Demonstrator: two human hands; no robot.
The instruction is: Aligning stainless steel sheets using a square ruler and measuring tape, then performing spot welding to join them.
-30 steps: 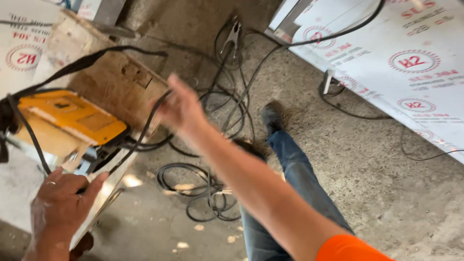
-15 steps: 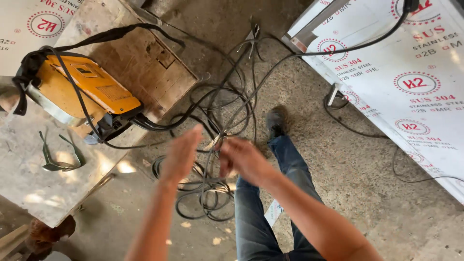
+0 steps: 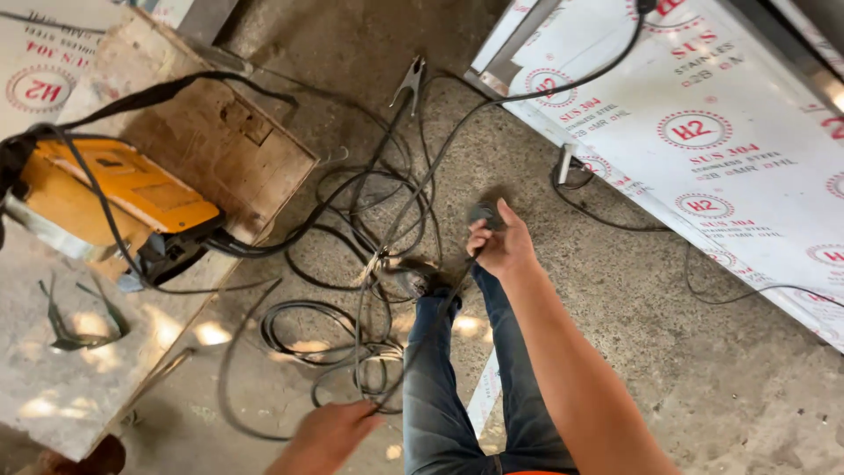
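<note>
Gripping a black cable [image 3: 440, 176] near a dark plug-like end, the right hand [image 3: 503, 244] has its fingers curled tight around it, held above the concrete floor [image 3: 668, 352] just over the person's jeans-clad leg [image 3: 440, 387]. The left hand [image 3: 327, 435] sits low at the frame's bottom edge, close to the loose coils of cable [image 3: 334, 343]; it is blurred, and whether its fingers are spread or pinching a strand cannot be told. The cable runs up past the metal clamp [image 3: 409, 84] and away toward the film-covered steel sheets [image 3: 703, 132], while other leads run to the yellow welding machine [image 3: 123, 189] on the wooden board [image 3: 220, 141]. Tangles look like the main risk: a pull on this lead could snag the coils, drag the clamp, or tug the welder off its perch, and loops lying around the shoe [image 3: 413, 281] could trip the person. Compared with half a second ago, the hands have parted: both were then together over the coils with fingers open, whereas now the right has closed on the cable and risen, and the left has dropped low.
</note>
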